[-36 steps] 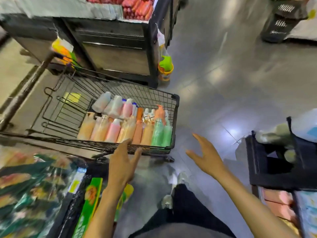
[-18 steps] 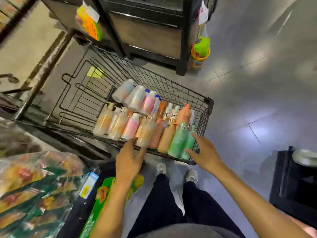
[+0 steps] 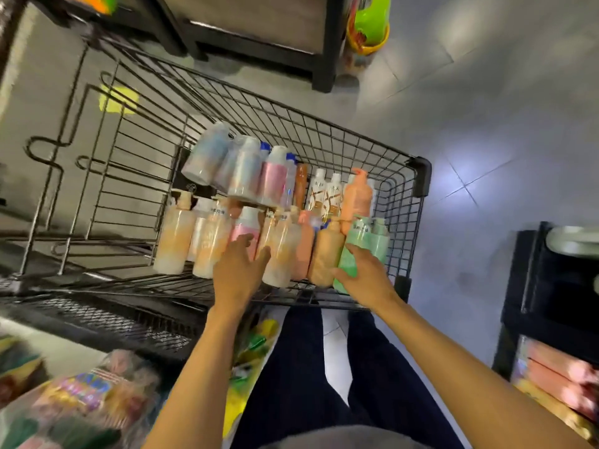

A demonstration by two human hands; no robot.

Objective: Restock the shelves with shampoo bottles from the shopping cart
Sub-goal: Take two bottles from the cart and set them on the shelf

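Now, your shopping cart (image 3: 418,176) stands just ahead of you, with the shampoo bottles (image 3: 324,202) crowded together at its near right end. Your left hand (image 3: 236,270) is spread, fingers reaching against a pale orange bottle (image 3: 282,257). Your right hand (image 3: 363,273) lies with straight fingers on the green bottle (image 3: 359,241), not wrapped round it. Packed this tightly, a bottle pulled out at a slant would likely topple its neighbours, and pump heads could snag.

bottle labels (image 3: 319,196) unreadable, snack bags (image 3: 81,393) blurred
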